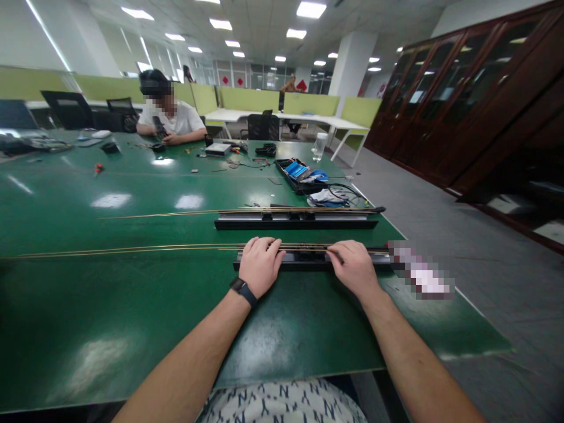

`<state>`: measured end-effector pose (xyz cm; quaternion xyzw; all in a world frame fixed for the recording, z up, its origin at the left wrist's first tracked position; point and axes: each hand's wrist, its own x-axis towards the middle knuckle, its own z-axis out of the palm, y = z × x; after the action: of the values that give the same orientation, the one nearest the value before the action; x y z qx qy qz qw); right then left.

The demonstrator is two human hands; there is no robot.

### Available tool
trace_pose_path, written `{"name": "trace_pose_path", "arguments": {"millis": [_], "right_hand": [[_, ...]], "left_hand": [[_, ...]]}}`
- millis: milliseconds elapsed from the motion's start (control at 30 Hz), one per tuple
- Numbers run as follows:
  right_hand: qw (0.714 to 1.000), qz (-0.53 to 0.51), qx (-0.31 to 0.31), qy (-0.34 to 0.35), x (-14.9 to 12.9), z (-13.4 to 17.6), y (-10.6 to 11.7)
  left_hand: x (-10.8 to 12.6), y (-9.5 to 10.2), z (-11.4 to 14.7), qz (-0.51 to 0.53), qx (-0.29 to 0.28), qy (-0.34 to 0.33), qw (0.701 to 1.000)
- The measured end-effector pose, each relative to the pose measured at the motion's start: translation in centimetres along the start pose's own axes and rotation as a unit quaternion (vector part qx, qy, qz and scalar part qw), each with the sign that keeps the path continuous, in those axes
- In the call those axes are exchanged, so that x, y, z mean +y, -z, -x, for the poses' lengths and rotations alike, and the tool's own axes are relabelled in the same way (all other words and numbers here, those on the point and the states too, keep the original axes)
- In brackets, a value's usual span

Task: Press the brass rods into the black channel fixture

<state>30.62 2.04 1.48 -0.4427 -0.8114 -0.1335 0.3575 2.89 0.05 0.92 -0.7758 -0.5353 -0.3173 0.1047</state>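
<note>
Thin golden rods [176, 247] run from the far left across a long black rail-like holder [304, 265] on the table in front of me. My left hand [259, 267], with a dark watch on its wrist, lies over the holder's left part, its fingers bent around the rods and the thumb alongside. Farther right, my right hand [355, 269] pinches the rods between thumb and fingers; the exact contact is partly hidden. Behind lies a second black holder [295, 224] with more golden rods [185, 212] along it. A pixelated patch covers whatever is at the near holder's right end.
A black tray [284, 170] with blue items stands beyond the holders, beside cables and a crumpled cloth [328, 197]. A clear cup [319, 147] is near the right table edge. Across the green table [132, 317] sits a person [174, 120], with small parts scattered nearby.
</note>
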Motion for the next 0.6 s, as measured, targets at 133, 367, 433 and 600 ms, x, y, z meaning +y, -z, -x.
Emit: {"name": "trace_pose_path", "arguments": {"millis": [133,367,433,600], "right_hand": [[1.0,0.005,0.005,-0.001,-0.05,-0.11,0.35],[1.0,0.007,0.011,-0.005,0.17,-0.06,0.52],[1.0,0.001,0.009,-0.004,0.2,-0.01,0.36],[1.0,-0.017,0.005,0.008,-0.06,-0.05,-0.05]], "left_hand": [[-0.08,-0.07,0.06,-0.002,0.002,-0.004,1.0],[-0.09,-0.04,0.05,0.002,0.005,-0.007,1.0],[-0.05,0.0,0.05,0.003,0.005,-0.005,1.0],[0.0,-0.01,0.08,0.001,0.006,0.001,1.0]]}}
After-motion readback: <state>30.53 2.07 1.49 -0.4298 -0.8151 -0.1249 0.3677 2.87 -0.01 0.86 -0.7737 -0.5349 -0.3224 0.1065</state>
